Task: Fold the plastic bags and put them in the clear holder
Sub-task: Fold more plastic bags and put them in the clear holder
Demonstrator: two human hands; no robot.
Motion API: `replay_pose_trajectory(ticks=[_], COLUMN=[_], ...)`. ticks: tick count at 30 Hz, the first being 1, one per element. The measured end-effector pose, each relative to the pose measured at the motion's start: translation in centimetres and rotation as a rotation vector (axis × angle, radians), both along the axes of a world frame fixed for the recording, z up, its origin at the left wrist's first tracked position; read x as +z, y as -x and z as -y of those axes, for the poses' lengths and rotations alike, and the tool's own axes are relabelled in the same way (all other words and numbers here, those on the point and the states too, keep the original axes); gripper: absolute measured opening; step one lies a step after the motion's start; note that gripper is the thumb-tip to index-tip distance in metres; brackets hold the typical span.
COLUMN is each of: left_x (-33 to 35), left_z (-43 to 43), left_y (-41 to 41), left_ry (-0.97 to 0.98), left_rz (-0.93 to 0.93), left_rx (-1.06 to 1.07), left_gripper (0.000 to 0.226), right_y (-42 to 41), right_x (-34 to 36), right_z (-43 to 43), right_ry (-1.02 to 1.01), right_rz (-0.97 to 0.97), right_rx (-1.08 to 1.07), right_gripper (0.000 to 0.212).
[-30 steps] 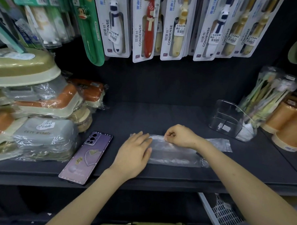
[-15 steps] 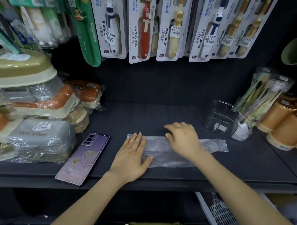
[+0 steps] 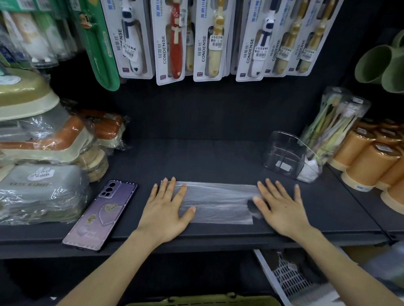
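A clear plastic bag (image 3: 217, 203), folded into a long flat strip, lies on the dark shelf (image 3: 219, 158) near its front edge. My left hand (image 3: 168, 207) presses flat on the strip's left end, fingers straight. My right hand (image 3: 282, 207) lies flat with spread fingers on the strip's right end, covering it. The clear holder (image 3: 286, 154) stands behind and to the right of my right hand, with something white and folded in its right compartment.
A purple phone (image 3: 101, 214) lies left of my left hand. Wrapped soap boxes (image 3: 38, 168) pile up at the far left. Orange cups (image 3: 381, 167) and a toothbrush pack (image 3: 331, 128) stand right. Toothbrush cards (image 3: 213, 37) hang above. Baskets (image 3: 283, 279) sit below the shelf.
My right hand opened from a pinch and slid right along the strip, flattening it to its right end. My left hand stayed pressing the left end.
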State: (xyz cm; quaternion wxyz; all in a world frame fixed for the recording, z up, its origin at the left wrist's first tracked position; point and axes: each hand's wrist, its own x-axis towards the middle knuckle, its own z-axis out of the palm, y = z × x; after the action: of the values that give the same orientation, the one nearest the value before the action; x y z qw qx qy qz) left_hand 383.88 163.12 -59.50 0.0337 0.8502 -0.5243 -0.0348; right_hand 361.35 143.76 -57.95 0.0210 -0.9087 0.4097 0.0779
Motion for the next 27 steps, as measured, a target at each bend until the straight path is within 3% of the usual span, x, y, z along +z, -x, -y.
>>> replay_pose_trajectory(ticks=[3, 5, 8, 12, 15, 17, 20, 22, 24, 27], left_x=[0.1, 0.2, 0.4, 1.1, 1.6, 2.0, 3.1, 3.5, 3.2, 2.9], left_z=[0.0, 0.0, 0.0, -0.3, -1.1, -2.1, -3.1, -3.0, -2.3, -1.4], left_y=[0.0, 0.1, 0.0, -0.1, -0.3, -0.4, -0.4, -1.0, -1.8, -2.6], left_ry=[-0.014, -0.025, -0.044, -0.007, 0.296, 0.5, 0.444, 0.388, 0.402, 0.462], left_rz=[-0.006, -0.006, -0.025, -0.141, -0.266, -0.362, -0.512, -0.563, -0.611, -0.695], left_rx=[0.012, 0.014, 0.012, 0.028, 0.003, -0.082, -0.157, -0.108, -0.021, 0.078], left_gripper=[0.099, 0.1, 0.102, 0.106, 0.094, 0.07, 0.059, 0.061, 0.047, 0.05], right_y=[0.0, -0.9, -2.2, -2.9, -3.0, -3.0, -3.1, -3.8, -4.8, -5.9], right_x=[0.7, 0.8, -0.4, -1.4, -1.4, -0.9, 0.9, 1.9, 2.9, 3.6], right_z=[-0.6, -3.0, -5.9, -5.6, -5.5, -5.5, -5.1, -4.5, -3.8, -2.6], right_ry=[0.101, 0.258, 0.39, 0.38, 0.298, 0.232, 0.116, -0.051, -0.231, -0.445], right_rz=[0.124, 0.31, 0.479, 0.599, 0.614, 0.634, 0.62, 0.545, 0.503, 0.52], right_rx=[0.015, 0.21, 0.586, 0.676, 0.664, 0.627, 0.492, 0.381, 0.289, 0.198], right_gripper=[0.098, 0.086, 0.049, 0.03, 0.03, 0.029, 0.025, 0.017, 0.013, 0.021])
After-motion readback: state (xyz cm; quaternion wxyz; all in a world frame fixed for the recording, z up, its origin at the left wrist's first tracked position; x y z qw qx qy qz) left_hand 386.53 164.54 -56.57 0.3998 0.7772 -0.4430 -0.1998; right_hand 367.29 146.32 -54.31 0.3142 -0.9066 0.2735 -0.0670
